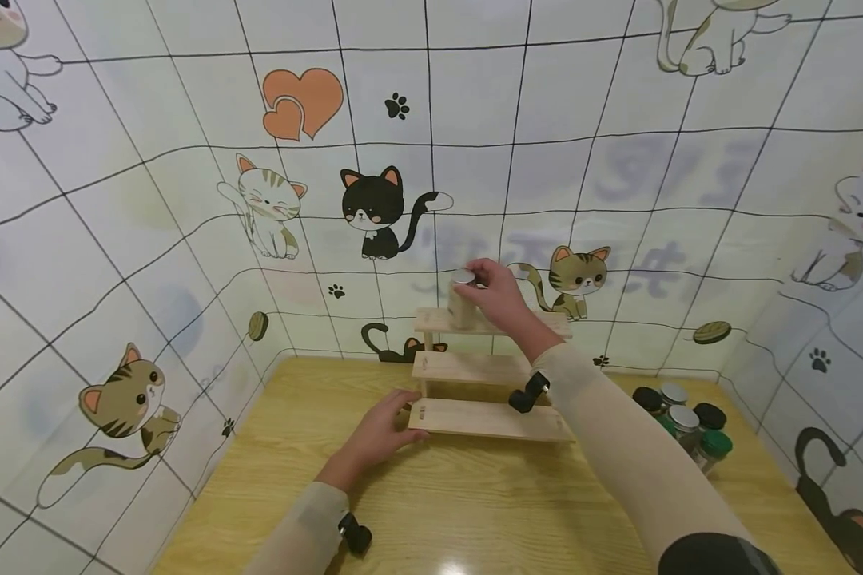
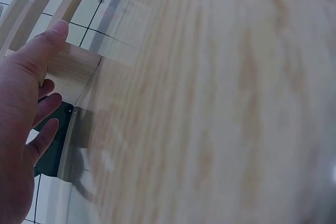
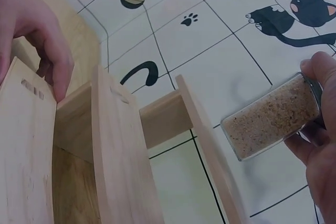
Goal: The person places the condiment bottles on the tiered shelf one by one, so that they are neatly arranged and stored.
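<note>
My right hand [image 1: 502, 297] grips a glass spice jar [image 3: 273, 119] near its silver lid [image 1: 463, 277]. Coarse tan and brown grains fill the jar. It is held at the left part of the top tier of a three-tier wooden rack [image 1: 492, 419], and a gap shows between its base and that tier in the right wrist view. Down at the rack's lowest tier, my left hand [image 1: 381, 431] holds the left end, thumb at the front corner and fingers curled by the side. Those fingers [image 3: 58, 61] also show in the right wrist view.
Several jars with black, silver and green lids [image 1: 715, 444] stand grouped on the right of the wooden table [image 1: 431, 503]. A white tiled-pattern covering with cartoon cats [image 1: 374, 208] rises close behind the rack and along both sides.
</note>
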`<state>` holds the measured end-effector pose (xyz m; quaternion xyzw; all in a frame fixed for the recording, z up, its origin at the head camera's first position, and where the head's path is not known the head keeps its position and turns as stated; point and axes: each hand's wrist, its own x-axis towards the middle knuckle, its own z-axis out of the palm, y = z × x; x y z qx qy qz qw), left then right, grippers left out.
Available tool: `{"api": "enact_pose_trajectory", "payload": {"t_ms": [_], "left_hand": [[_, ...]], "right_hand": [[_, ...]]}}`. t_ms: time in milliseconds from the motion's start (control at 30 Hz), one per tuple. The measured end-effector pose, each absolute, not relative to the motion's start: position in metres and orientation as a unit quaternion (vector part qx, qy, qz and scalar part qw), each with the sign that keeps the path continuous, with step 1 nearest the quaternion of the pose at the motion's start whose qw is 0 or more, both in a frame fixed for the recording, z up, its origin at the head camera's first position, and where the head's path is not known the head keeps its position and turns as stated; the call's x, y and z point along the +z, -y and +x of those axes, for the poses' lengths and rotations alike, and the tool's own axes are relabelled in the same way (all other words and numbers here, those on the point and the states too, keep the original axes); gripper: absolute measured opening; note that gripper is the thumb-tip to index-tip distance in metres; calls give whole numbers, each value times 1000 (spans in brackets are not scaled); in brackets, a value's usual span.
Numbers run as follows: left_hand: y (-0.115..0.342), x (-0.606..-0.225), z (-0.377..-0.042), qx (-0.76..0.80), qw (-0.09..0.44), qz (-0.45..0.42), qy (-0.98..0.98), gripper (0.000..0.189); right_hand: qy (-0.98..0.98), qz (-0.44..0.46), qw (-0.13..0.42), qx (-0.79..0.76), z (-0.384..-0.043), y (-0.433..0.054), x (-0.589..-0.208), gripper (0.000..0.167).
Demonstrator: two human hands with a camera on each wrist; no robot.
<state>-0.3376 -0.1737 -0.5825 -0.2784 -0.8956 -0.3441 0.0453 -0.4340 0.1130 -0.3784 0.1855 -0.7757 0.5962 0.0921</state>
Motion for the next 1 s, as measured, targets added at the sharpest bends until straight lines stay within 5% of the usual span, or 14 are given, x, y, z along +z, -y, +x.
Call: {"api": "enact_pose_trajectory", "payload": {"t_ms": [1000], "left_hand": [[173, -586, -340, -355, 41, -270, 894, 75]], "right_hand": [[780, 131, 169, 589, -444, -72, -403, 59]]}}
